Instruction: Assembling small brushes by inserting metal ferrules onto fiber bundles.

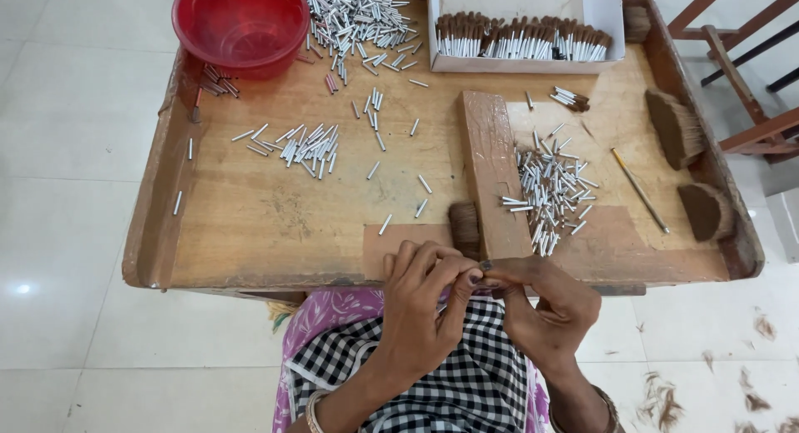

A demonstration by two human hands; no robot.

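I am pinching something too small to make out between the fingertips of my left hand and right hand, just past the near edge of the wooden tray. Silver tubes are lying beside the wooden block; bare wood is lying open at the tray's near left.

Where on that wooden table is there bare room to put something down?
Bare wood lies near the front left of the table, below the small tube cluster, left of the block. Crowded: the tube pile right of the block, and the back by the bowl and box.
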